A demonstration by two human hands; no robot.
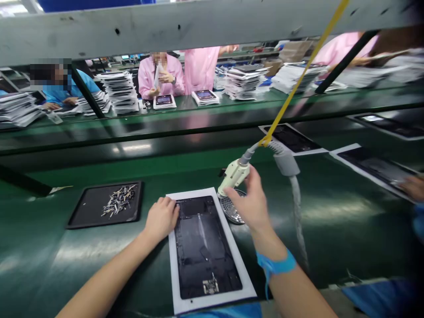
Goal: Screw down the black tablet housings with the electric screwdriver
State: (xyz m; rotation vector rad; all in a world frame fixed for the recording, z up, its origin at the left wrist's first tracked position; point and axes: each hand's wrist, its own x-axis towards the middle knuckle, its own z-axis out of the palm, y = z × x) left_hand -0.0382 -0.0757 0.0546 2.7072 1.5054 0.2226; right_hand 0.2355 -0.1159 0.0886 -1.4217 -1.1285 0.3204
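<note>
Because the pale tool (233, 176) stands in front of them, most fingertips of your right hand (251, 198) are out of sight, though that hand is closed around it with the thumb near its lower end. You cannot tell whether the tool's lower end touches the round mesh dish (229, 208), which tool, hand and sheet partly cover. A grey hose (296, 207) loops from the tool's top, hangs from a yellow strap (301, 79) and fades into blur lower down.

Your left hand (162, 219) lies at the upper left edge of the black tablet (207, 238), fingers together; whether they grip it or only rest there, you cannot tell. The tablet lies on a white sheet (215, 300) on the green worktop (331, 234), between your forearms. Glare streaks its surface, and the small circuit board (210, 285) near its lower edge is too fine to read.

To the left, a black tray (86, 201) holds a heap of small pieces (119, 201), too jumbled to count. At the right, a co-worker's hand (412, 187), cut off and blurred, is at another tablet (377, 164). Across the way, a beam (212, 24) hides the upper part of one person in pink (201, 70).
</note>
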